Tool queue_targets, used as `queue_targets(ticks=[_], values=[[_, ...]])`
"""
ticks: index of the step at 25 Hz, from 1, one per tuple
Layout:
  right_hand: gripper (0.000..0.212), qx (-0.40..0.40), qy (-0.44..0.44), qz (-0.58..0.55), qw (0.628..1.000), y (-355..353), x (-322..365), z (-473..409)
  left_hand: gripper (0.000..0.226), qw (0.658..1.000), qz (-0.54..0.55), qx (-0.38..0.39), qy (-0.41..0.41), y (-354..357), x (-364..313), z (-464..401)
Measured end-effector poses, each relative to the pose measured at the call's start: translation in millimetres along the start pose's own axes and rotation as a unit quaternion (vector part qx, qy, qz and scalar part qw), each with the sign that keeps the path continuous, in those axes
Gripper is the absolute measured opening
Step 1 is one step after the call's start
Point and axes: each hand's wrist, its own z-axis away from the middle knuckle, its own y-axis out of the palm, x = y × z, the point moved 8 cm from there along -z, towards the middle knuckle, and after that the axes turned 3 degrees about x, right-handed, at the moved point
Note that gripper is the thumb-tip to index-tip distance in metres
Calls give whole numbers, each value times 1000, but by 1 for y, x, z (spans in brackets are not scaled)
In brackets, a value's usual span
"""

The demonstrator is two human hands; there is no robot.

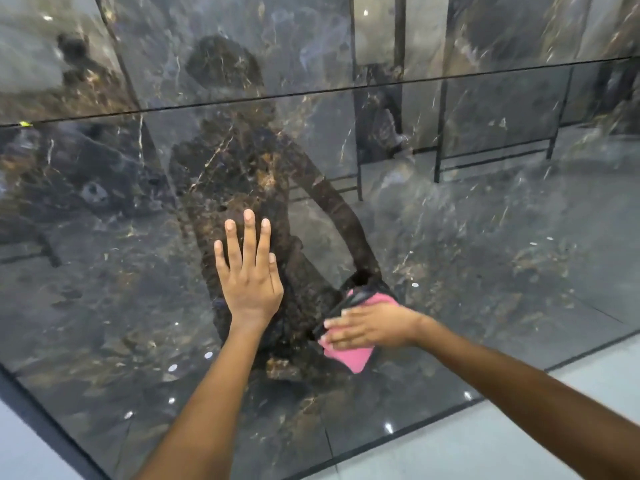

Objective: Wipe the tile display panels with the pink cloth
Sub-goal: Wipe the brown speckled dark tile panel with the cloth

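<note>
1. Hands lie flat on a glossy dark marble tile panel (450, 237) that fills most of the frame.
2. The left hand (250, 277), at centre frame, presses palm-down, its fingers straight, slightly spread and pointing toward the top of the frame; its grip is apart and holds nothing.
3. The right hand (369, 327), just right of centre and lower, reaches in from the lower right with its forearm stretched out, fingers straight and pointing left.
4. The pink cloth (349, 356) lies under that hand, pressed flat to the panel, showing above and below the fingers; the grip is apart, not curled round the cloth.
5. A thin dark seam (346, 87) crosses the upper frame between panels.
6. Pale floor (485, 445) shows at lower right.
</note>
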Motion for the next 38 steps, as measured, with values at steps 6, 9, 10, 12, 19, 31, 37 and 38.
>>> queue_targets(ticks=[6,9,10,12,19,31,37,38], values=[[90,-266,424,-110,859,-118,-151,30,51,1000,28,0,-4,-2,2,-1],[97,-156,404,-33,901,-53,-73,9,53,997,60,36,-22,-1,2,20],[99,-92,331,-3,939,-21,-31,2,54,996,61,58,-27,3,3,39],[91,5,205,24,978,23,38,5,58,993,54,100,-11,9,6,85],[82,-187,396,-45,898,-101,-106,16,64,991,79,100,-47,19,2,114],[76,-176,284,-3,942,-4,-16,31,71,994,72,37,-70,43,-14,129],[104,-256,608,-214,721,54,-8,89,66,999,43,20,-18,48,-16,137],[109,-195,582,-208,762,82,33,78,66,998,48,26,-16,48,-15,139]])
